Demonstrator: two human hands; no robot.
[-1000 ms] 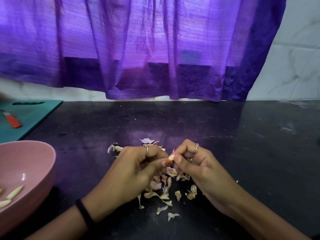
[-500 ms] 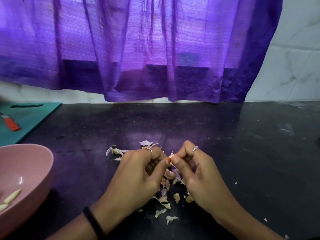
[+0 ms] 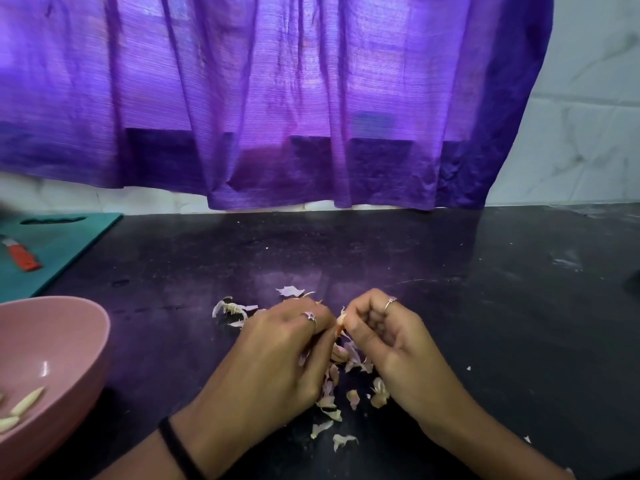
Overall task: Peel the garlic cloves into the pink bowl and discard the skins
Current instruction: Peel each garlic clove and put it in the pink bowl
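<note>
A small garlic clove (image 3: 341,319) is pinched between the fingertips of my left hand (image 3: 277,351) and my right hand (image 3: 391,344), just above the black counter (image 3: 485,306). Most of the clove is hidden by my fingers. Loose garlic skins (image 3: 334,400) lie scattered on the counter under and between my hands, with a few more skins (image 3: 232,309) behind my left hand. The pink bowl (image 3: 52,341) stands at the left edge and holds a few peeled cloves (image 3: 24,407).
A teal cutting board (image 3: 69,237) lies at the back left with an orange-handled knife (image 3: 22,258) on it. A purple curtain (image 3: 277,98) hangs over the counter's back edge. White tiled wall (image 3: 588,133) is at the right.
My hands have shifted slightly and turned on the clove, my left thumb now tucked behind my fingers. The view has drifted a little; the bowl and skins lie as before.
</note>
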